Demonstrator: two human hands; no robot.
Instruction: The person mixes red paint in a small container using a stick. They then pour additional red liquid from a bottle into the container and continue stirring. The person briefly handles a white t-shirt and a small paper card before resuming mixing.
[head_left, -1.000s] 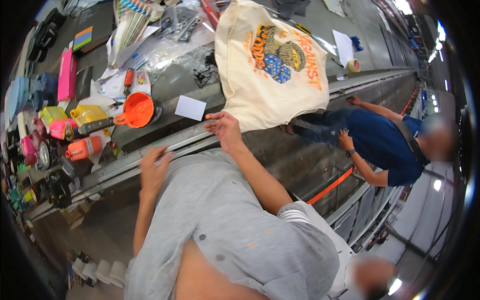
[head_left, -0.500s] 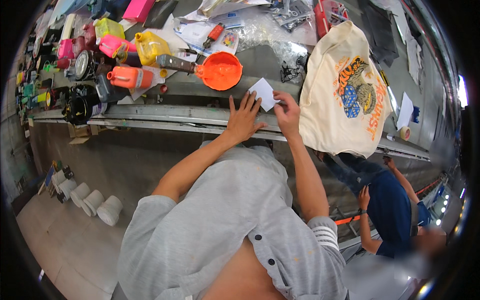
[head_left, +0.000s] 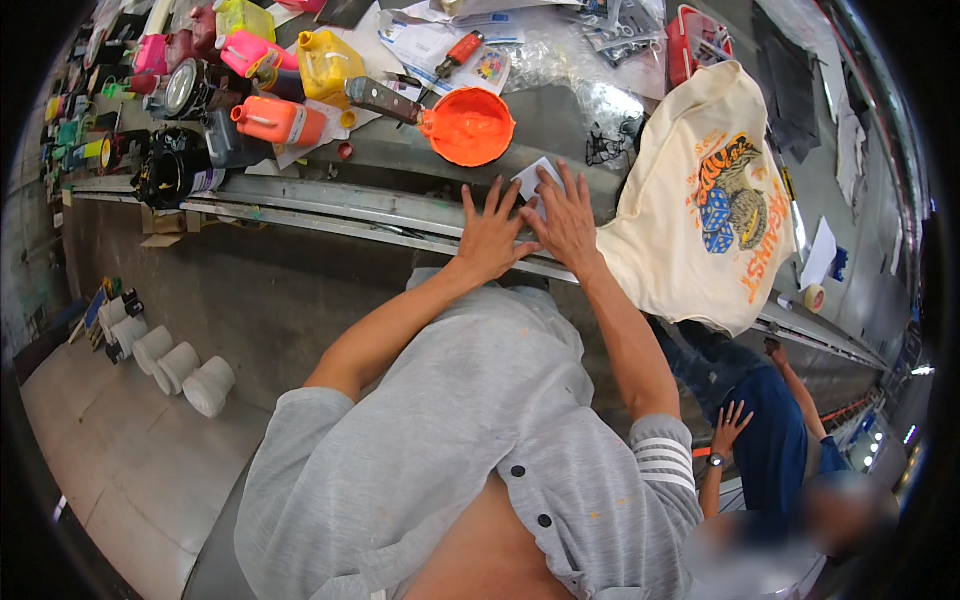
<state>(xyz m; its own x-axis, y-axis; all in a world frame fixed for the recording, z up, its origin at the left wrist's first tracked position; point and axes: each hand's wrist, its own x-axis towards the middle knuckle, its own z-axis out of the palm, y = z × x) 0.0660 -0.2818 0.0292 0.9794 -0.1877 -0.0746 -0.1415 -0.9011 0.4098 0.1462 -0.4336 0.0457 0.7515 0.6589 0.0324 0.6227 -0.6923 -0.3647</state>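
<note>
My left hand (head_left: 489, 236) and my right hand (head_left: 563, 219) lie flat side by side on the grey table top (head_left: 560, 120), fingers spread. Both press on a small white card (head_left: 531, 181), of which only the far corner shows between the fingers. Just beyond the fingertips sits an orange bowl (head_left: 470, 126) with a dark handle. A cream T-shirt (head_left: 706, 205) with a coloured print hangs over the table edge to the right of my right hand.
Orange, yellow and pink plastic containers (head_left: 278, 121) and dark cans crowd the table's left part. Papers and a red-handled tool (head_left: 460, 51) lie at the back. White cups (head_left: 180, 367) stand on the floor. Another person in blue (head_left: 780, 440) crouches at lower right by the metal rail (head_left: 330, 212).
The view has swung so the table sits higher and more centred. Both hands have come together and flattened over the white card, which earlier lay free beside them.
</note>
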